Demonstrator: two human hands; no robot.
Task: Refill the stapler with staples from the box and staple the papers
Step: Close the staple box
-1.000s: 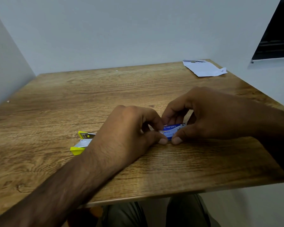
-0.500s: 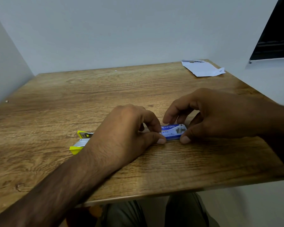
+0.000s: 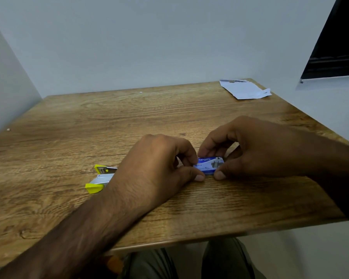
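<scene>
1. The left hand (image 3: 157, 168) and the right hand (image 3: 256, 150) both pinch the small blue staple box (image 3: 210, 165), which rests on the wooden surface (image 3: 129, 121) near the front edge. Each hand is closed narrowly on 1 end. If both pull at once, the box may jerk open and scatter staples.
2. The box looks light and slick, so a thumb could slip off and send it sliding toward the near edge.
3. Whether the box is open yet cannot be told, since fingers cover its ends; forcing the wrong end could crush the card.
4. The yellow stapler (image 3: 99, 178) lies open just left of the left wrist. A sideways move of that arm could knock it.
5. The papers (image 3: 244, 90) sit well apart at the far right corner, partly over the edge, and could slide off if nudged.
</scene>
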